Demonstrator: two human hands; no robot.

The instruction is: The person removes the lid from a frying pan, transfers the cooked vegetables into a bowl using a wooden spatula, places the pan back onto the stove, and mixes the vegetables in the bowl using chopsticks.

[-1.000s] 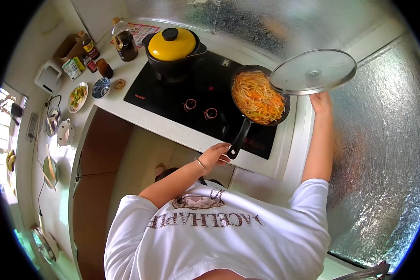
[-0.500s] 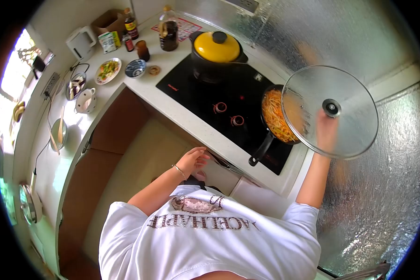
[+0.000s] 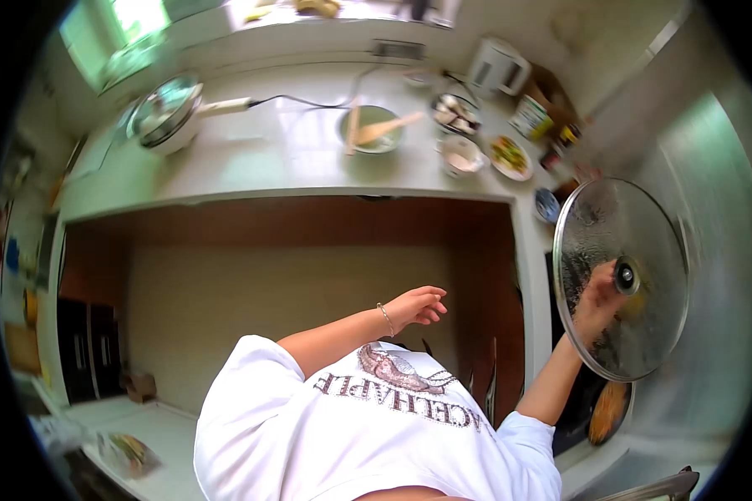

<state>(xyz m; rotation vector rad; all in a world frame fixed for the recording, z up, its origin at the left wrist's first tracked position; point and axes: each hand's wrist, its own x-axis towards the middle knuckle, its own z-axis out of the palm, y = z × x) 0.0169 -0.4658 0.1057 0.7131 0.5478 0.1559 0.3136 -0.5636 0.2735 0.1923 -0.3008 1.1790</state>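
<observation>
A clear glass pan lid (image 3: 589,321) with a metal rim is tilted up on the right, droplets of moisture on its surface. My right hand (image 3: 600,302) grips its round black knob and is seen partly through the glass. Below the lid, the pan of shredded food (image 3: 608,413) sits on the black stove, partly covered from view. My left hand (image 3: 419,307), with a bracelet at the wrist, hangs in the air before my shirt, its fingers slightly bent and apart, holding nothing.
Along the far counter (image 3: 259,171) stand an electric pot with a glass lid (image 3: 165,117), a green bowl with wooden utensils (image 3: 372,144), a white spotted bowl (image 3: 459,157), a plate of chopped vegetables (image 3: 510,157) and a white kettle (image 3: 497,67). A bag (image 3: 129,451) lies at lower left.
My view has swung left from the stove to the far counter. The glass lid, still in my right hand, is now tilted more upright and away from the pan. My left hand remains empty.
</observation>
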